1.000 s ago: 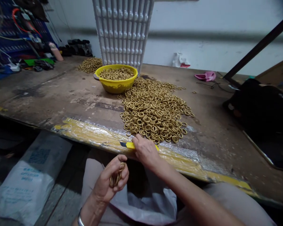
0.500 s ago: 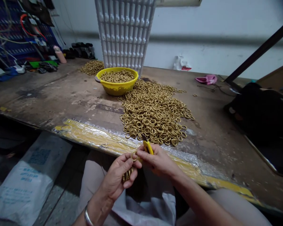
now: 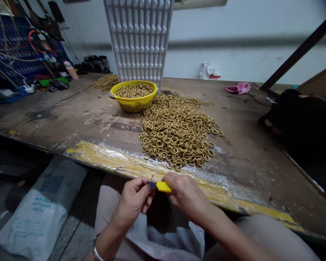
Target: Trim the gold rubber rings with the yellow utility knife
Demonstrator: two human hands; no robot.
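Note:
My left hand (image 3: 134, 199) is closed, pinching a brass-coloured ring (image 3: 152, 177) upright between thumb and forefinger; its curled fingers hide whatever else lies in the palm. A yellow utility knife (image 3: 163, 187) is gripped in my right hand (image 3: 186, 192), its dark blade pointing left against the ring and close to the left thumb. Just beyond both hands, a large heap of the same rings (image 3: 176, 134) spreads over the worn table (image 3: 92, 127). Behind that heap stands a yellow basin (image 3: 134, 105) filled with rings.
Yellow and clear tape (image 3: 103, 156) covers the table's front edge. A grey ridged plastic panel (image 3: 138, 47) stands behind the basin, beside a smaller ring pile (image 3: 106, 82). A pink cloth (image 3: 237, 88) and a black item (image 3: 301, 134) lie right. A white sack (image 3: 40, 210) lies on the floor.
The knife has swung from pointing up and away to lying sideways, its blade now at the ring. My left hand has turned, hiding the several rings seen in its palm before.

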